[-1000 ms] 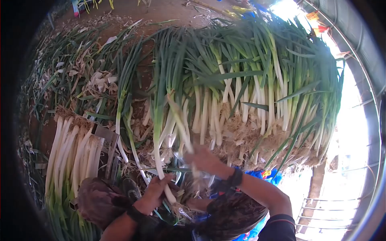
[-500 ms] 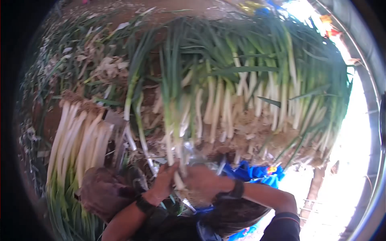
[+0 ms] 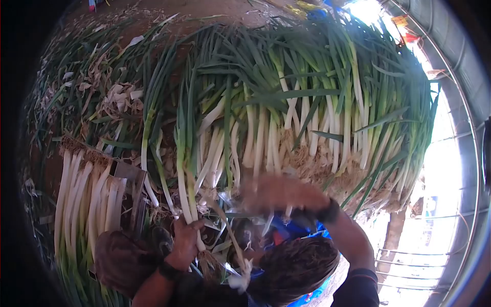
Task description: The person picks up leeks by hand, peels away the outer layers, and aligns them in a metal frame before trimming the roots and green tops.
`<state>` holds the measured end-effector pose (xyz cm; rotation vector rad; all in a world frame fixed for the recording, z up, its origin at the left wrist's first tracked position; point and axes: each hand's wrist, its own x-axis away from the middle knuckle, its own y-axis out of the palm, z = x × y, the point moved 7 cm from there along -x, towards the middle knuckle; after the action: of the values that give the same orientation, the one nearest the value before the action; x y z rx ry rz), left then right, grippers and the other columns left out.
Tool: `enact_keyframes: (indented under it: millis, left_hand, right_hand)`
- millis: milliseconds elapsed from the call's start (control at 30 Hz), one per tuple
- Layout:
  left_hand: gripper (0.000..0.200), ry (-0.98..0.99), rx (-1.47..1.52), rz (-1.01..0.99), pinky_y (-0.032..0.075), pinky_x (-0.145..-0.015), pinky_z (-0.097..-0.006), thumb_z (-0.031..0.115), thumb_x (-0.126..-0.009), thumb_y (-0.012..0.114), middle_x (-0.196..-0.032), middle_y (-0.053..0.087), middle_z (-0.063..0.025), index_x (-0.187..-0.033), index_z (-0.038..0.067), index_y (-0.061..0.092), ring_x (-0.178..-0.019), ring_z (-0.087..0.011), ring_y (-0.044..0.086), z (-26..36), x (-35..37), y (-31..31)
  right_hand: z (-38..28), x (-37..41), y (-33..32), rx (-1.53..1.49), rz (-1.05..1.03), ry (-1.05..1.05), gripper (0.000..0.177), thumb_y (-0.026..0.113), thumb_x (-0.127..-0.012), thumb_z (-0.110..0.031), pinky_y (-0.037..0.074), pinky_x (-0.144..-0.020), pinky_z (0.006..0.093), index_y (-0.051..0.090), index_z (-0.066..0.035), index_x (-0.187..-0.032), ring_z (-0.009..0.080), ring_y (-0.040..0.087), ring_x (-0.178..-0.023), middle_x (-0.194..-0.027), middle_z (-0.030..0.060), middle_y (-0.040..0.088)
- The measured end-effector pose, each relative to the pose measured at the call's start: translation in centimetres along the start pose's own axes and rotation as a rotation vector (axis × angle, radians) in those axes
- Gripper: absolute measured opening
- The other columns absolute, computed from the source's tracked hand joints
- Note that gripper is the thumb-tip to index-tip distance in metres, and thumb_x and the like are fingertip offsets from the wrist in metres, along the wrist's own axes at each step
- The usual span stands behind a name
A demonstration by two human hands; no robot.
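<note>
Leek (image 3: 184,198) in left hand (image 3: 185,239), well apart from right hand (image 3: 282,194).

Around the left hand (image 3: 185,239), the held leeks (image 3: 186,192) blocked twelve o'clock. A narrow gap opened at one, between them and the blurred right hand (image 3: 281,194), but a pale strip (image 3: 227,227) slanted across it and the leek pile (image 3: 317,112) walled its far end. Loose leeks (image 3: 162,179) crowded eleven, a metal frame (image 3: 135,199) ten.
</note>
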<state>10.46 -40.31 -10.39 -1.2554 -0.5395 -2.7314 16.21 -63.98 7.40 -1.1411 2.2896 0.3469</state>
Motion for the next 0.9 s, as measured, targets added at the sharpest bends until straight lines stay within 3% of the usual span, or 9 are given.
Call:
enact_keyframes:
  millis: [67,100,200,300,367,467,600,800,900]
  left_hand:
    - [0.03,-0.086,-0.088,-0.013,0.057,-0.075,-0.0324,-0.007,-0.075,0.063,-0.086,0.062,-0.0091,-0.104,-0.002,0.058,-0.085,-0.0255,0.069,-0.4,0.1,-0.1]
    - [0.03,-0.085,-0.088,-0.009,0.057,-0.075,-0.0324,-0.007,-0.075,0.063,-0.086,0.062,-0.0091,-0.104,-0.002,0.058,-0.085,-0.0255,0.069,0.0,0.5,0.4]
    - [0.036,-0.078,0.112,-0.043,0.057,-0.078,-0.0346,-0.011,-0.073,0.063,-0.094,0.059,-0.0112,-0.108,-0.004,0.053,-0.09,-0.0271,0.068,0.9,1.8,2.2]
    - [0.037,-0.112,0.123,-0.015,0.055,-0.075,-0.0316,-0.014,-0.077,0.058,-0.093,0.067,-0.0145,-0.113,-0.005,0.053,-0.085,-0.0226,0.067,1.3,2.4,2.9]
    - [0.037,-0.134,0.108,-0.048,0.056,-0.075,-0.0315,-0.014,-0.077,0.058,-0.094,0.067,-0.0149,-0.113,-0.005,0.053,-0.085,-0.0229,0.068,0.8,2.3,2.9]
    - [0.036,-0.159,0.115,-0.061,0.057,-0.075,-0.0316,-0.014,-0.077,0.058,-0.095,0.067,-0.0153,-0.112,-0.005,0.053,-0.085,-0.0237,0.068,0.9,2.6,3.5]
    - [0.036,-0.161,0.125,-0.055,0.059,-0.075,-0.0325,-0.011,-0.077,0.06,-0.095,0.066,-0.0155,-0.111,-0.006,0.053,-0.085,-0.0248,0.069,0.5,2.6,3.0]
    - [0.037,-0.101,0.044,-0.057,0.056,-0.083,-0.0332,-0.011,-0.075,0.06,-0.098,0.066,-0.0149,-0.111,-0.007,0.054,-0.09,-0.0243,0.068,1.0,3.1,2.8]
    - [0.038,-0.115,0.044,-0.07,0.055,-0.085,-0.0334,-0.011,-0.075,0.06,-0.1,0.066,-0.0149,-0.112,-0.007,0.054,-0.095,-0.0236,0.067,1.0,3.1,3.0]
  right_hand:
    - [5.4,2.5,-9.2,0.386,0.454,1.029,0.029,0.063,-0.09,-0.025,0.053,-0.082,0.0339,0.068,-0.004,-0.109,0.0205,0.066,-0.088,-0.096,0.0086,0.07]
    - [4.6,5.4,-15.8,1.295,0.411,0.89,0.034,0.064,-0.089,-0.029,0.052,-0.077,0.0352,0.067,-0.002,-0.109,0.02,0.065,-0.082,-0.095,0.0103,0.07]
    - [1.4,14.9,-22.8,1.571,0.642,1.483,0.03,0.057,-0.09,-0.024,0.052,-0.077,0.0401,0.067,0.0,-0.105,0.0283,0.068,-0.086,-0.089,0.0186,0.069]
    - [-0.5,18.5,-23.8,1.203,0.981,1.483,0.029,0.057,-0.086,-0.024,0.052,-0.079,0.0441,0.067,0.001,-0.097,0.0369,0.066,-0.09,-0.092,0.0226,0.068]
    - [0.2,17.4,-24.1,1.623,0.63,1.502,0.029,0.06,-0.083,-0.026,0.051,-0.08,0.0474,0.066,0.001,-0.093,0.0406,0.065,-0.09,-0.092,0.0246,0.068]
    - [3.1,14.8,-24.0,1.655,0.385,1.637,0.028,0.061,-0.082,-0.025,0.05,-0.077,0.049,0.066,0.001,-0.09,0.04,0.066,-0.087,-0.088,0.0252,0.067]
    - [2.6,12.9,-24.9,1.769,0.519,1.545,0.026,0.062,-0.08,-0.024,0.05,-0.074,0.0481,0.066,0.001,-0.086,0.041,0.065,-0.087,-0.086,0.0244,0.068]
    - [-0.6,10.8,-25.2,1.309,0.609,1.534,0.029,0.065,-0.079,-0.024,0.052,-0.062,0.0404,0.067,0.002,-0.091,0.0282,0.066,-0.067,-0.076,0.0162,0.068]
    - [0.4,8.7,-19.7,1.075,0.535,1.492,0.045,0.066,-0.081,-0.027,0.05,-0.055,0.0358,0.06,0.005,-0.111,0.0213,0.061,-0.06,-0.069,0.0137,0.065]
